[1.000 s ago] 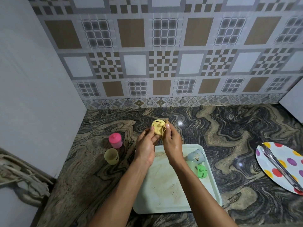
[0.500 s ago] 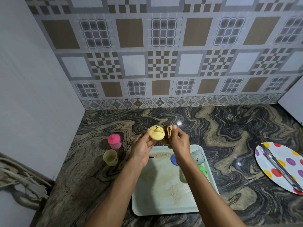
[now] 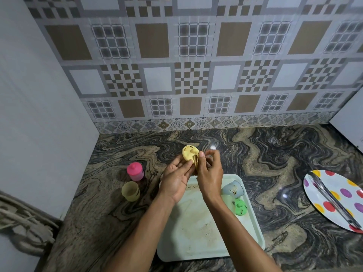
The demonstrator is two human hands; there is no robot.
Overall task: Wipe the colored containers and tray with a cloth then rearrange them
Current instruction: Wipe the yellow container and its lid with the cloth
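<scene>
From where I stand, the dark swirled marble tabletop (image 3: 275, 163) carries a pale mint rectangular plastic tray (image 3: 196, 242), its floor still dusted with sandy grit, and a white polka-dot plate (image 3: 312, 195) well off to the right. On the tray's right side lie a stained grey-blue cup (image 3: 232, 188) and a green lidded container (image 3: 240, 207) tipped on its side. A pink lidded container (image 3: 135, 171) and an open yellow cup (image 3: 130, 191) stand on the stone left of the tray. Above the tray's far edge, the left hand (image 3: 176, 179) pinches a round yellow plastic lid (image 3: 189, 154) at its fingertips. The right hand (image 3: 209, 177) grips a small tan cloth (image 3: 196, 162) and presses it to the lid's rim with the thumb. The lid is held only at its edge, so I think a hard rub could twist it free and drop it onto the stone or into the grit. Half a second ago lid and cloth were held apart, the lid's face turned up; now the right hand has closed in and the two touch.
</scene>
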